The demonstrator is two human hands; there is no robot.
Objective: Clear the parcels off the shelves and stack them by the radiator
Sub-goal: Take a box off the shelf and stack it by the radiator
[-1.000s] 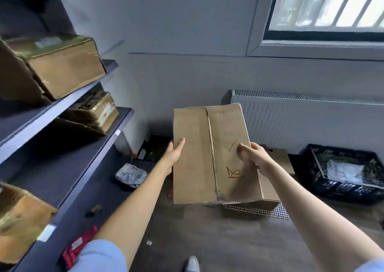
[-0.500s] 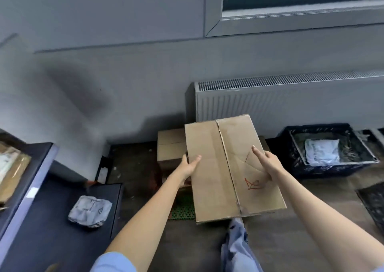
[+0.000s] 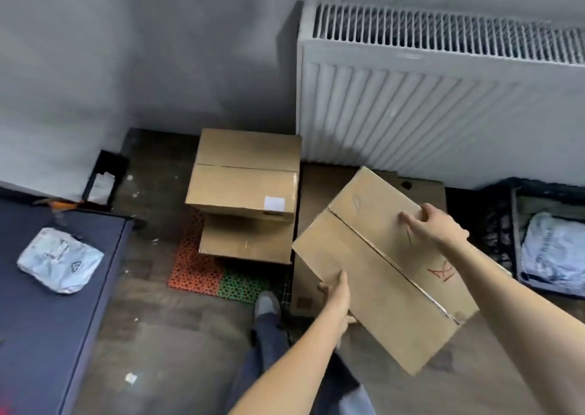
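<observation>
Both hands clasp cardboard box (image 3: 384,269): left hand (image 3: 337,291) under near edge, right hand (image 3: 433,224) over far; level it; lower squarely onto flat carton (image 3: 319,193) at 12 o'clock, below radiator (image 3: 427,97).

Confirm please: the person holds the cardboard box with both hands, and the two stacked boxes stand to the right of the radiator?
Not quite. The head view shows both the left hand and the right hand holding the cardboard box, but the two stacked boxes stand left of the radiator, not right.
</observation>
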